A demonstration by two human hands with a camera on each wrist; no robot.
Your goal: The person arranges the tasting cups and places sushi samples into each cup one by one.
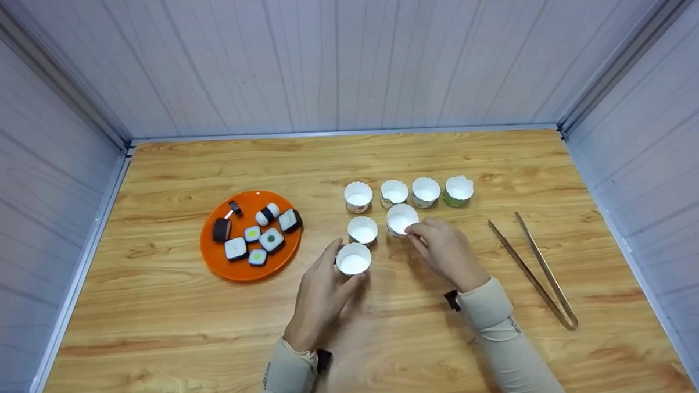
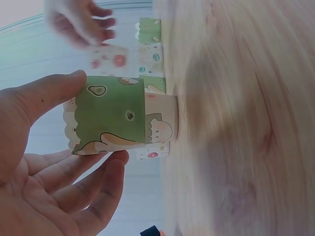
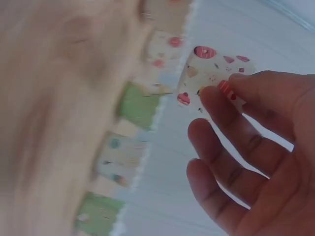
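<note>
My left hand (image 1: 317, 296) grips a green paper baking cup (image 2: 110, 115) with a scalloped rim, thumb on one side and fingers on the other. The cup is raised above the table, its white inside facing up in the head view. My right hand (image 1: 447, 252) pinches the rim of a white paper cup with red prints (image 3: 216, 78), held up off the table. Just beyond the left hand's cup stands another paper cup (image 1: 362, 230). Farther back, several paper cups run in a row, among them a white one (image 1: 358, 196) and a green one (image 1: 458, 191).
On the left lies an orange plate (image 1: 244, 273) with several toy sushi pieces (image 1: 271, 240). Metal tongs (image 1: 538, 271) lie spread on the wooden table (image 1: 157, 354) to the right. Pale panel walls (image 1: 333, 57) enclose the table at the back and both sides.
</note>
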